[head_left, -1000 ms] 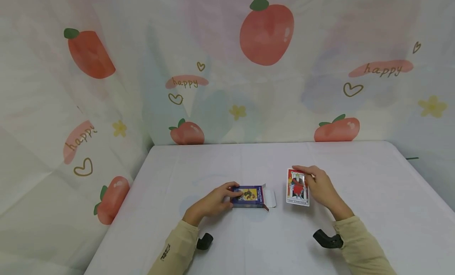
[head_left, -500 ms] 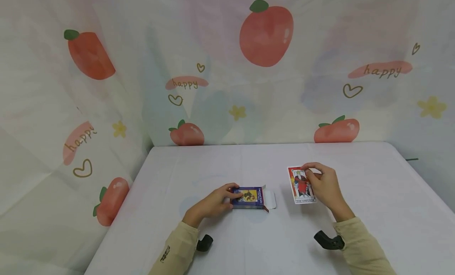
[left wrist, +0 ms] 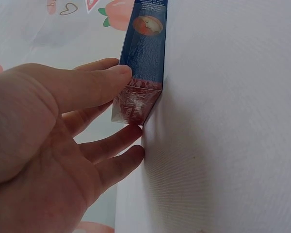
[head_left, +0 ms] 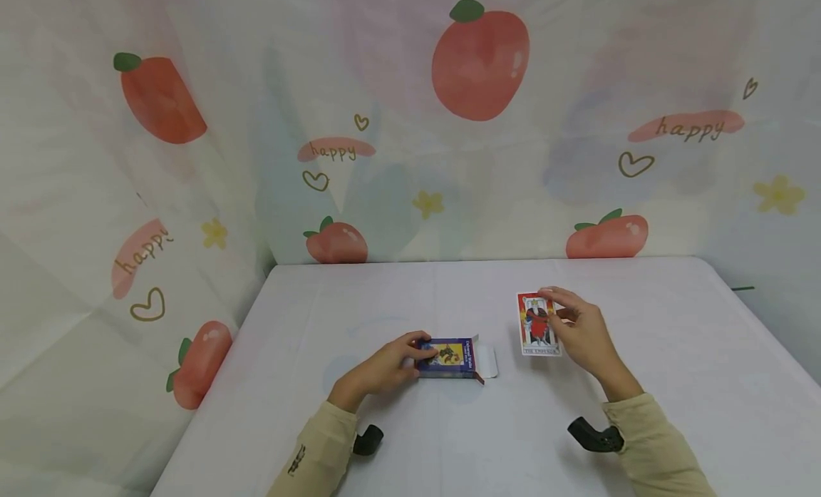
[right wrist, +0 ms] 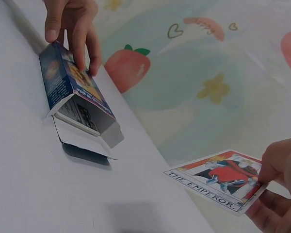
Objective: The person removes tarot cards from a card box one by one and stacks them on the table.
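A blue tarot card box [head_left: 449, 359] lies flat on the white table, its right end flap folded out. Several cards [right wrist: 80, 116] show inside its mouth in the right wrist view. My left hand [head_left: 383, 365] grips the box's left end, thumb [left wrist: 117, 75] on the near side and fingers over the top. My right hand [head_left: 580, 334] pinches one tarot card [head_left: 536, 326] by its right edge, to the right of the box. That card is face up, reads "THE EMPEROR" and is held above the table, casting a shadow.
The white-covered table [head_left: 487, 440] runs back to a fabric wall [head_left: 398, 76] printed with fruit and "happy". Black curved pieces [head_left: 595, 436] sit at both wrists, below the beige sleeves [head_left: 654, 440].
My right hand has tilted the Emperor card one way and back, lifting it slightly and moving its grip along the edge. The left hand and box have stayed put.
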Action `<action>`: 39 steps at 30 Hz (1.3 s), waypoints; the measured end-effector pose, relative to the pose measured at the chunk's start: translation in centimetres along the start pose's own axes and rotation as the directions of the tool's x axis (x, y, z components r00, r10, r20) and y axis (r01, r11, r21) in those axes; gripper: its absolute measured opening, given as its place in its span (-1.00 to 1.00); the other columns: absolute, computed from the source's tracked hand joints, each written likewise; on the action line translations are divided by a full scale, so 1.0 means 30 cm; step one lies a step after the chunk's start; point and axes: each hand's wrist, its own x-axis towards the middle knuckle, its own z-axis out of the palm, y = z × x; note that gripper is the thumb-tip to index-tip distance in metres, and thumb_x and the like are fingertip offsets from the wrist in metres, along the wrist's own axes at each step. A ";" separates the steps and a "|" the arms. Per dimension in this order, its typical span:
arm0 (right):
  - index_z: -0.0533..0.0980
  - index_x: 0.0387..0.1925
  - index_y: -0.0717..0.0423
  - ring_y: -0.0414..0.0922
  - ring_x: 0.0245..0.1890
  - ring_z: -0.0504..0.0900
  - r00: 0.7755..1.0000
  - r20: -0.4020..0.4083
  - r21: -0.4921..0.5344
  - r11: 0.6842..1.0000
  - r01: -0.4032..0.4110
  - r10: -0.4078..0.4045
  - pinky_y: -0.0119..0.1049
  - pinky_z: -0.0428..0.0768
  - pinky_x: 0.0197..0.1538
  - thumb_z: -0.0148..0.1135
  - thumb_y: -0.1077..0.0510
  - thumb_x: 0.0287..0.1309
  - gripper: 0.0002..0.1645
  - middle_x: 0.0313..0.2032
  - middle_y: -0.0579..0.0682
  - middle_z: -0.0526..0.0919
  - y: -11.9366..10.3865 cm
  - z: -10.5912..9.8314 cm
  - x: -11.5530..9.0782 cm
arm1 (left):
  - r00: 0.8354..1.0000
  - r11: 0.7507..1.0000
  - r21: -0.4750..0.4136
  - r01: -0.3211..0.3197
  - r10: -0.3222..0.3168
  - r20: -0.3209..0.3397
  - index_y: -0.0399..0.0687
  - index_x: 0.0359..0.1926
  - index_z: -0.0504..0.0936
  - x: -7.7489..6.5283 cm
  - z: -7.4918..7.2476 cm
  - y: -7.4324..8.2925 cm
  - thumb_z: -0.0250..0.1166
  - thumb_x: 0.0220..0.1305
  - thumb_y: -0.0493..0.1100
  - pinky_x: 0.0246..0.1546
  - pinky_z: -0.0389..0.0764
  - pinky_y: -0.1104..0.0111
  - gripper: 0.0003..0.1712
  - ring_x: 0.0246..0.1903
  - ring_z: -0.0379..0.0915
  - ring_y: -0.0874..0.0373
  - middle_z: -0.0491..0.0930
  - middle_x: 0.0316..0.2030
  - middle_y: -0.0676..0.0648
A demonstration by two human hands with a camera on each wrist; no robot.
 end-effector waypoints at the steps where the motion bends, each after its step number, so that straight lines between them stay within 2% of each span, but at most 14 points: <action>1: 0.52 0.22 0.37 0.04 -0.10 0.63 1.000 0.017 -0.011 1.000 -0.003 0.003 -0.79 0.45 -0.17 0.13 0.49 0.21 -0.49 0.30 0.42 0.46 0.000 0.000 -0.001 | 1.000 1.000 -0.002 0.003 -0.003 0.000 0.07 0.38 0.49 0.000 0.000 0.000 0.27 0.39 -0.31 0.49 0.29 0.05 -0.43 0.53 0.12 -0.04 0.23 0.50 -0.02; 3: 0.47 0.28 0.38 0.19 -0.08 0.61 0.999 0.050 -0.015 1.000 -0.012 0.012 -0.78 0.45 -0.17 0.11 0.50 0.20 -0.43 0.34 0.43 0.41 0.002 0.001 -0.001 | 1.000 1.000 -0.005 0.003 -0.003 0.000 0.08 0.38 0.49 -0.001 0.001 -0.001 0.27 0.39 -0.31 0.49 0.29 0.05 -0.43 0.53 0.12 -0.03 0.23 0.50 -0.02; 5: 0.42 0.33 0.37 0.22 -0.04 0.59 0.997 0.075 -0.027 0.999 -0.022 0.024 -0.79 0.44 -0.15 0.10 0.50 0.19 -0.38 0.38 0.42 0.36 0.005 0.002 -0.001 | 1.000 1.000 -0.005 0.000 0.000 0.000 0.08 0.38 0.49 -0.001 0.000 -0.001 0.27 0.39 -0.31 0.49 0.29 0.05 -0.43 0.53 0.12 -0.04 0.23 0.50 -0.02; 11: 0.33 0.40 0.38 0.21 0.00 0.56 0.988 0.143 -0.030 0.998 -0.049 0.053 -0.68 0.50 -0.11 0.08 0.50 0.17 -0.30 0.44 0.41 0.28 0.027 0.012 0.001 | 1.000 1.000 -0.002 -0.010 0.010 0.001 0.07 0.39 0.48 -0.002 0.000 -0.004 0.26 0.40 -0.31 0.49 0.28 0.04 -0.43 0.54 0.11 -0.04 0.22 0.50 -0.03; 16: 0.29 0.41 0.40 0.23 0.01 0.58 0.975 0.205 -0.031 0.996 -0.086 0.090 -0.72 0.46 -0.15 0.05 0.54 0.12 -0.24 0.46 0.44 0.22 0.053 0.038 -0.001 | 1.000 1.000 -0.001 -0.006 0.006 0.007 0.08 0.39 0.47 -0.003 0.002 -0.007 0.26 0.40 -0.30 0.49 0.28 0.04 -0.43 0.54 0.11 -0.04 0.22 0.51 -0.03; 20: 0.27 0.42 0.40 0.22 0.01 0.58 0.966 0.231 -0.038 0.993 -0.114 0.120 -0.65 0.50 -0.21 0.05 0.53 0.13 -0.24 0.46 0.43 0.20 0.067 0.055 -0.002 | 1.000 1.000 -0.007 -0.015 0.015 0.003 0.06 0.39 0.48 -0.004 0.000 -0.006 0.26 0.40 -0.32 0.49 0.28 0.05 -0.43 0.53 0.11 -0.04 0.23 0.50 -0.05; 23: 0.28 0.42 0.40 0.22 0.01 0.57 0.960 0.241 -0.046 0.990 -0.135 0.142 -0.57 0.54 -0.21 0.06 0.53 0.13 -0.25 0.47 0.43 0.19 0.076 0.063 -0.004 | 1.000 1.000 -0.008 -0.023 0.023 0.001 0.05 0.39 0.48 -0.003 -0.002 -0.004 0.26 0.39 -0.32 0.49 0.28 0.05 -0.43 0.54 0.11 -0.04 0.22 0.50 -0.06; 29: 0.31 0.40 0.38 0.26 0.02 0.57 0.954 0.255 -0.118 0.985 -0.128 0.154 -0.25 0.63 -0.08 0.12 0.54 0.05 -0.21 0.46 0.46 0.16 0.101 0.079 -0.009 | 1.000 1.000 0.002 -0.023 0.023 0.003 0.04 0.39 0.48 0.001 -0.006 -0.001 0.26 0.39 -0.32 0.49 0.29 0.06 -0.43 0.53 0.12 -0.04 0.22 0.50 -0.06; 35: 0.32 0.41 0.34 0.10 -0.08 0.53 0.947 0.272 -0.177 0.976 -0.127 0.172 -0.44 0.50 -0.22 0.11 0.54 0.05 -0.20 0.48 0.42 0.11 0.132 0.103 -0.015 | 1.000 1.000 0.003 -0.019 0.019 0.000 0.04 0.39 0.48 0.002 -0.005 -0.003 0.25 0.40 -0.32 0.49 0.29 0.06 -0.43 0.53 0.12 -0.03 0.22 0.50 -0.04; 39: 0.35 0.37 0.35 0.06 -0.15 0.52 0.947 0.277 -0.190 0.975 -0.114 0.164 -0.47 0.47 -0.27 0.14 0.55 0.04 -0.23 0.43 0.46 0.11 0.141 0.116 -0.023 | 1.000 1.000 -0.007 -0.021 0.021 0.002 0.03 0.39 0.47 0.000 -0.004 -0.001 0.26 0.39 -0.32 0.49 0.29 0.06 -0.43 0.53 0.11 -0.04 0.22 0.50 -0.05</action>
